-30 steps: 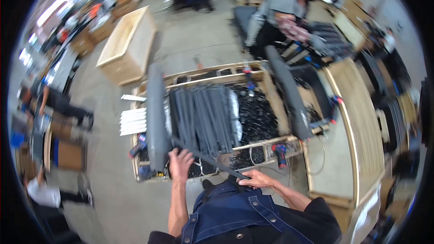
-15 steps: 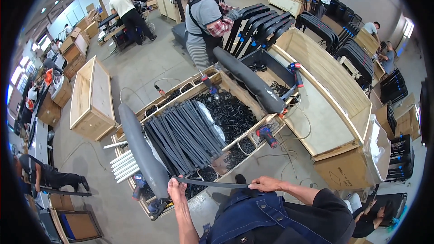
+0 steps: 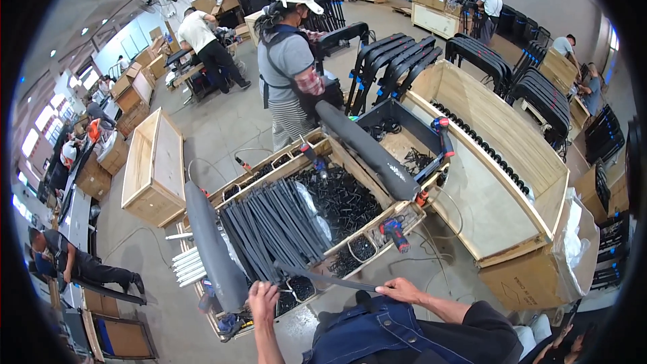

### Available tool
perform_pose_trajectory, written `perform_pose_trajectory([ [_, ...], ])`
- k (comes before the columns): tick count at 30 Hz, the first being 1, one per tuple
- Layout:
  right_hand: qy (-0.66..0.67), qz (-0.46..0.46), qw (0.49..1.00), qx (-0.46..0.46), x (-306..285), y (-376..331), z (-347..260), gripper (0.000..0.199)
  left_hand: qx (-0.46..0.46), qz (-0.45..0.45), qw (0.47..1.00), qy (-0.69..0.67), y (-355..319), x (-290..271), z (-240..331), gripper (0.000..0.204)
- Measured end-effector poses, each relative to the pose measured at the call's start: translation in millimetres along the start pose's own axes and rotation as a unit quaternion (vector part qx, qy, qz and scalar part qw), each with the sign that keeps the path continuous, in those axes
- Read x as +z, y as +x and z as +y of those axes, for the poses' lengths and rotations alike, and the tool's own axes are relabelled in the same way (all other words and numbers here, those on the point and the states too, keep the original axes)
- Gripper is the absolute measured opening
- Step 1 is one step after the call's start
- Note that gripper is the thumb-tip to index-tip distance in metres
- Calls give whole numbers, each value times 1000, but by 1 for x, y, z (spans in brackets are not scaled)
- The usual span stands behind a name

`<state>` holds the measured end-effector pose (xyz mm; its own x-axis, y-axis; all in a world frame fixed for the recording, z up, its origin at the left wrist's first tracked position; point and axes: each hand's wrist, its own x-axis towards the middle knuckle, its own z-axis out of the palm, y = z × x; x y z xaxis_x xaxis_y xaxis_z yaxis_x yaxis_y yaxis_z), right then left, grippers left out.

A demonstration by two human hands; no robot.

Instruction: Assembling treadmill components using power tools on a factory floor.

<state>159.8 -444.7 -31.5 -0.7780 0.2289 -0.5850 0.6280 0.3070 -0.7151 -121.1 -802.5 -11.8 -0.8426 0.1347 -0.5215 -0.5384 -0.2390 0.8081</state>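
Note:
A long thin black strip [image 3: 323, 278] slants across the front of the crate. My right hand [image 3: 402, 290] grips its near end close to my body. The far end stands free over the small parts. Beside that free end, my left hand [image 3: 263, 302] is apart from the strip with its fingers curled together; whatever they may hold is too small to make out. Similar black strips [image 3: 273, 226] lie side by side in the wooden crate. A grey padded roll [image 3: 214, 256] rests along the crate's left side, and another padded roll [image 3: 367, 148] lies along its right.
Black screws and small parts [image 3: 344, 199] fill the crate's compartments. A power drill [image 3: 394, 232] hangs at the front right edge; another drill [image 3: 313, 160] sits at the back. White tubes [image 3: 187, 263] stick out left. A co-worker [image 3: 290, 67] stands beyond. Air hoses trail over the floor.
My left hand has come off the strip, whose left end now points up over the crate. The right hand keeps its hold. My view has tilted up slightly, and the co-worker has straightened.

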Motion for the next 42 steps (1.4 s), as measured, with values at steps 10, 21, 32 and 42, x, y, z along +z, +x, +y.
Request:
perform_pose_trajectory([
  [10, 241, 226, 942, 62, 23, 50, 87, 52, 288, 321, 675, 599, 13, -117, 31, 53],
  [21, 312, 161, 930, 108, 31, 70, 114, 43, 234, 351, 702, 574, 16, -100, 27, 52],
  [32, 341, 100, 928, 111, 35, 77, 109, 42, 180, 358, 699, 592, 19, -89, 37, 49],
  [42, 390, 48, 913, 109, 37, 90, 115, 38, 124, 352, 708, 600, 20, -89, 41, 47],
])
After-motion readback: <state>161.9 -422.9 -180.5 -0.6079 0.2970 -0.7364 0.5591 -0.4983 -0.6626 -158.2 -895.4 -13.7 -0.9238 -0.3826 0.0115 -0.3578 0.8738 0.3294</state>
